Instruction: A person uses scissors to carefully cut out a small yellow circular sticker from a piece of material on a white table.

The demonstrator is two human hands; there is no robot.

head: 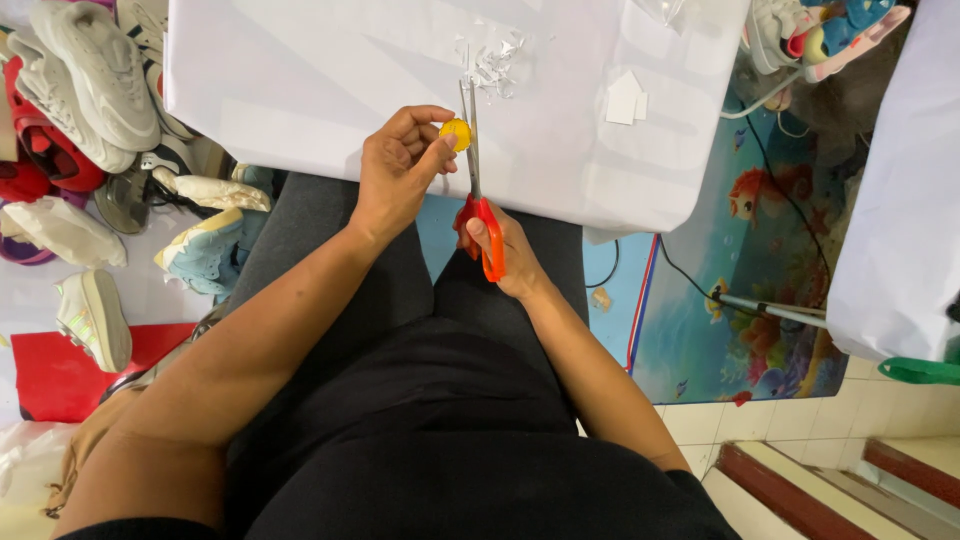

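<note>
The left hand (398, 170) pinched a small yellow disc (456, 133) between thumb and fingertips, over the near edge of the white table (300, 80). The right hand (497, 255) gripped the orange handles of the scissors (474, 170). Their long axis ran straight away from the body, blades nearly shut and touching the disc's right edge. The disc lay just left of the blades. Paper scraps (492, 62) lay beyond the tips; white shoes (95, 80) were piled well apart to the left.
</note>
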